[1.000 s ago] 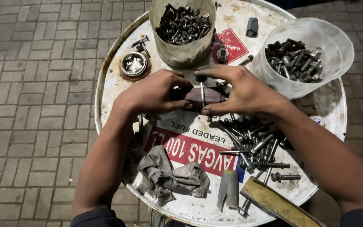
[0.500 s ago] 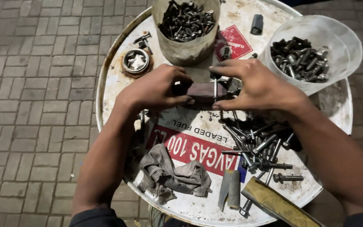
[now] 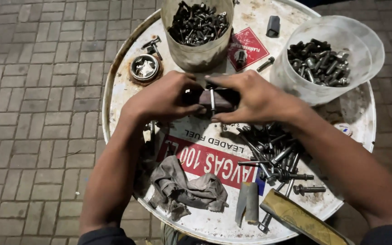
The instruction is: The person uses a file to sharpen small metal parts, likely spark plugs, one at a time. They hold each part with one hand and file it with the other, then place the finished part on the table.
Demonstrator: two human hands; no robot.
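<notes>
Your hands work over a white drum top (image 3: 128, 90). Beyond the grip stand a tub (image 3: 196, 50) of dark hardware and, to its right, a clear bucket (image 3: 364, 41) of bolts. Nearer you than the grip lie a grey rag (image 3: 187, 190) and a bolt pile (image 3: 273, 154). Your left hand (image 3: 162, 97) and right hand (image 3: 255, 97) are both closed on one dark block (image 3: 223, 100) — fingers clamped from either side, held over the drum's centre. A thin bolt (image 3: 212, 100) stands across the block — between your thumbs.
</notes>
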